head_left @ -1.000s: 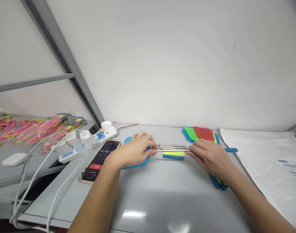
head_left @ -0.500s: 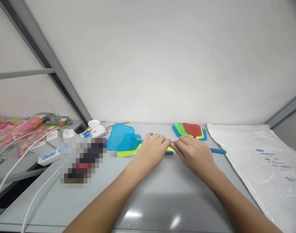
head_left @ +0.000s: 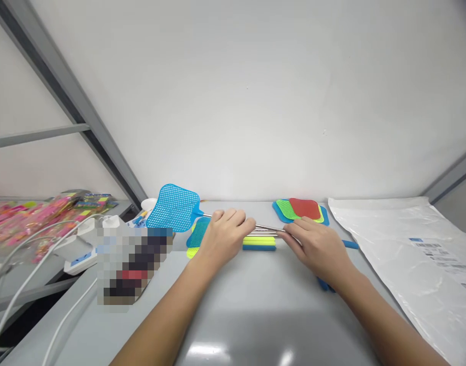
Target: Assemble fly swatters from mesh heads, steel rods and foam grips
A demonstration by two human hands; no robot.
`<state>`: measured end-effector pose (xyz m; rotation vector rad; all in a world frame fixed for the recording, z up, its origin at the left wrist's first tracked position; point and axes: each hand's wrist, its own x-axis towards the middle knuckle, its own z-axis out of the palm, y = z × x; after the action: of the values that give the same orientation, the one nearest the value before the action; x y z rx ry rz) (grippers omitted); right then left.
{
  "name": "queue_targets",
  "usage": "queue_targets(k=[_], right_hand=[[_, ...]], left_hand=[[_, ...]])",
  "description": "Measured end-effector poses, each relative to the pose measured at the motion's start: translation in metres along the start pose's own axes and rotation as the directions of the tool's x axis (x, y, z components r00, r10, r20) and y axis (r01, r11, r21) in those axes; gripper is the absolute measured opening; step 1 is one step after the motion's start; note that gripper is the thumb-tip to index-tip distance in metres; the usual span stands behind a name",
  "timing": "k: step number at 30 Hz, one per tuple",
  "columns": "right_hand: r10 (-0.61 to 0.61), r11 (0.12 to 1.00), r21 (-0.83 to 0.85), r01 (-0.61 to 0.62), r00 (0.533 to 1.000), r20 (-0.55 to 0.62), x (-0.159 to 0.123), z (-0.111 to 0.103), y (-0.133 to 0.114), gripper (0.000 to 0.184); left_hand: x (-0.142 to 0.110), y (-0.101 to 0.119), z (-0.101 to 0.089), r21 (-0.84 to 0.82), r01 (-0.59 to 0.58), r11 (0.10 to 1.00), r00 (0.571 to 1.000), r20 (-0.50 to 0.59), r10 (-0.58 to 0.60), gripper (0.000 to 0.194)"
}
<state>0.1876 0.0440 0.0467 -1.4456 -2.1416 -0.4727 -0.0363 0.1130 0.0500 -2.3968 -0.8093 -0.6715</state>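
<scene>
My left hand (head_left: 222,235) is closed around the thin metal rod (head_left: 267,228) of a blue fly swatter (head_left: 174,207), whose mesh head is lifted off the table to the left. At the rod's other end, my right hand (head_left: 313,245) pinches it. Under my left hand lie more swatter heads, teal and yellow-green (head_left: 197,239). Yellow and blue foam grips (head_left: 259,243) lie on the table between my hands.
A stack of blue, green and red swatter heads (head_left: 301,209) lies at the back. A clear plastic bag (head_left: 408,249) covers the table's right side. A pixelated device (head_left: 132,264), power strips (head_left: 80,251) and white cables (head_left: 34,290) sit at left, with pink packets (head_left: 30,213) beyond.
The two hands moved apart along the rod, drawing it out longer. The blue swatter head rose from the table and shifted left.
</scene>
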Motion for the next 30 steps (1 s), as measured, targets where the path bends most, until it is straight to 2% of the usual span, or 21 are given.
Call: queue_targets(k=[5,9,13,18,21,23,30], right_hand=[[0.032,0.999,0.007,-0.032,0.999,0.002,-0.002,-0.001,0.010,0.028],[0.016,1.000,-0.017,-0.017,1.000,-0.027,-0.004,-0.003,0.018,0.028],[0.010,0.999,-0.043,-0.013,0.997,-0.071,-0.007,-0.001,0.018,0.029],[-0.036,0.997,-0.071,0.029,0.995,-0.091,-0.007,0.011,-0.004,0.026],[-0.044,0.998,-0.058,0.040,0.996,-0.073,-0.004,0.015,-0.012,0.027],[-0.029,0.999,-0.038,0.027,0.998,-0.064,-0.003,0.013,-0.011,0.027],[0.002,1.000,-0.006,-0.003,0.999,-0.050,0.001,0.008,-0.001,0.031]], left_hand=[[-0.006,-0.031,-0.002,-0.020,0.044,0.999,0.998,0.039,-0.043,0.024],[-0.007,-0.037,-0.005,-0.060,0.099,0.993,0.991,0.099,-0.093,0.024],[-0.002,-0.015,-0.004,-0.106,0.136,0.985,0.989,0.065,-0.129,0.012],[0.003,0.029,0.000,-0.176,0.054,0.983,0.998,0.027,-0.050,0.009],[0.002,0.036,0.001,-0.179,0.039,0.983,0.999,0.022,-0.036,0.012],[0.001,0.028,0.000,-0.159,0.028,0.987,1.000,0.016,-0.026,0.014],[-0.004,-0.018,-0.010,-0.091,0.084,0.992,0.996,-0.007,-0.085,0.018]])
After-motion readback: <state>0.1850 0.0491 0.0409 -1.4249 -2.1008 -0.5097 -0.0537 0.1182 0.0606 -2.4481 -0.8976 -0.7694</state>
